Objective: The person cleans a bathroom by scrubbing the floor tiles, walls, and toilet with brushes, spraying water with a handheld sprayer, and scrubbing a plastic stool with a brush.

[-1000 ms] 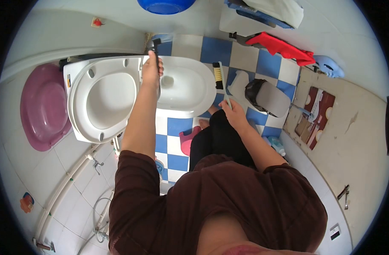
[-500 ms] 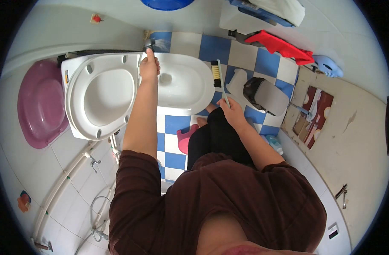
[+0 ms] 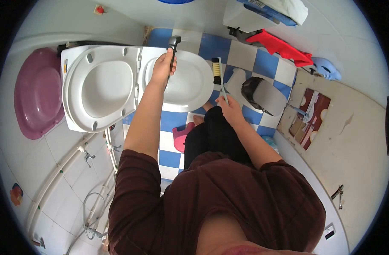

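My left hand (image 3: 162, 67) is closed around the handle of a black handheld sprayer (image 3: 175, 41), held above the toilet bowl (image 3: 201, 78). No water is visible coming from its head. My right hand (image 3: 231, 109) grips the pale handle of a scrub brush (image 3: 216, 71) near its lower end. The brush head, with yellow and black bristles, points up and away from me, just right of the bowl's rim. To the left, the white toilet seat and lid (image 3: 75, 91) stand raised against the tank side.
A pink stool (image 3: 180, 138) stands by my legs on blue and white tiles. Right of the brush is a bin (image 3: 269, 97) with a grey lid. A purple basin (image 3: 37, 93) leans at the left wall, above pipes and a tap (image 3: 89, 157). A red cloth (image 3: 283, 46) hangs at upper right.
My left hand has moved right with the sprayer, from the bowl's hinge end to over the bowl. The spray seen earlier no longer shows. My right hand keeps its hold on the brush.
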Action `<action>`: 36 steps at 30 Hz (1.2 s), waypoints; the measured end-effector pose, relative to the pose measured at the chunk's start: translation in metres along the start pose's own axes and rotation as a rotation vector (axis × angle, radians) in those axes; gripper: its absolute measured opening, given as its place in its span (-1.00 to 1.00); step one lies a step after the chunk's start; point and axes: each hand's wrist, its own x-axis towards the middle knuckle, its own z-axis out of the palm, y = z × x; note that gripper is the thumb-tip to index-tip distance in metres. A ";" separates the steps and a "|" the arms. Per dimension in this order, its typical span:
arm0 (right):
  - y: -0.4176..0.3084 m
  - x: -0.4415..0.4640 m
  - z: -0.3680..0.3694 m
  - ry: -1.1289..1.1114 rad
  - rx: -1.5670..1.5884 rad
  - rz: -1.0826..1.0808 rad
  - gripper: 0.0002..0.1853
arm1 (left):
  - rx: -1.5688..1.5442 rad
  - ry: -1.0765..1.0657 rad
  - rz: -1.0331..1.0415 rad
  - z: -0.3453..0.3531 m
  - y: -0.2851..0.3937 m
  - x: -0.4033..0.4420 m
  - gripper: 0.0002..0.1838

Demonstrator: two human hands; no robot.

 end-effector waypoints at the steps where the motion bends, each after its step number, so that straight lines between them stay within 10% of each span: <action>1: 0.003 -0.001 0.001 0.002 0.015 -0.033 -0.83 | -0.001 0.002 0.000 -0.001 -0.003 -0.001 -0.54; 16: 0.006 -0.015 0.006 -0.004 -0.055 -0.027 -0.80 | 0.014 -0.049 0.093 -0.009 -0.033 -0.030 -0.80; 36: 0.041 -0.055 0.063 -0.279 -0.066 0.327 -0.79 | 0.561 0.271 -0.321 -0.113 -0.365 -0.178 -0.57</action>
